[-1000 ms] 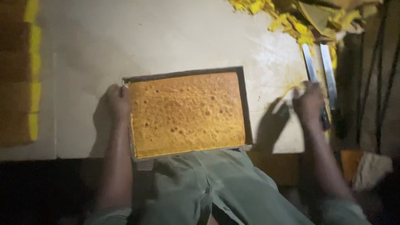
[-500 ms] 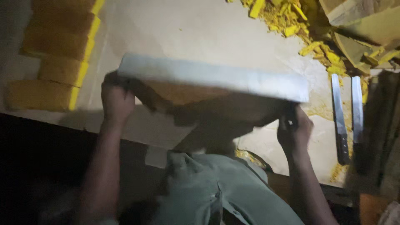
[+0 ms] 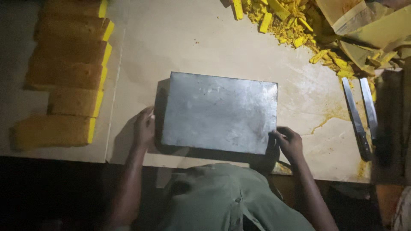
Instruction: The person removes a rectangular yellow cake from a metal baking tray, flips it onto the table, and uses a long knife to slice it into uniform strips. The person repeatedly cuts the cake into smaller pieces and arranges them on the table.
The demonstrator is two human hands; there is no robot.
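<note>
Along the left edge of the pale flat worktop [image 3: 205,42] lies a row of golden-brown sponge cake slabs with bright yellow cut sides [image 3: 70,77], one behind the other. They lie apart from the working area, so the middle of the worktop is free for the tray.

The left hand [image 3: 144,128] grips the left short side of the rectangular grey metal baking tray [image 3: 219,113], with the fingers curled around its edge. The tray is turned upside down, its flat bottom facing up, and it sits near the front edge of the worktop, directly before the person. I cannot tell if its rim fully touches the surface or is a little lifted. The right hand [image 3: 289,143] holds the front right corner of the tray, fingers bent over the edge and thumb below. With one hand on each side, the tray is kept level and steady.

At the far right corner there is a heap of yellow cake trimmings and crumbs [image 3: 291,21], pushed away from the middle, next to crumpled baking paper [image 3: 368,25]. Near the right edge lie two long steel knives [image 3: 361,115], side by side, close to the right hand.
</note>
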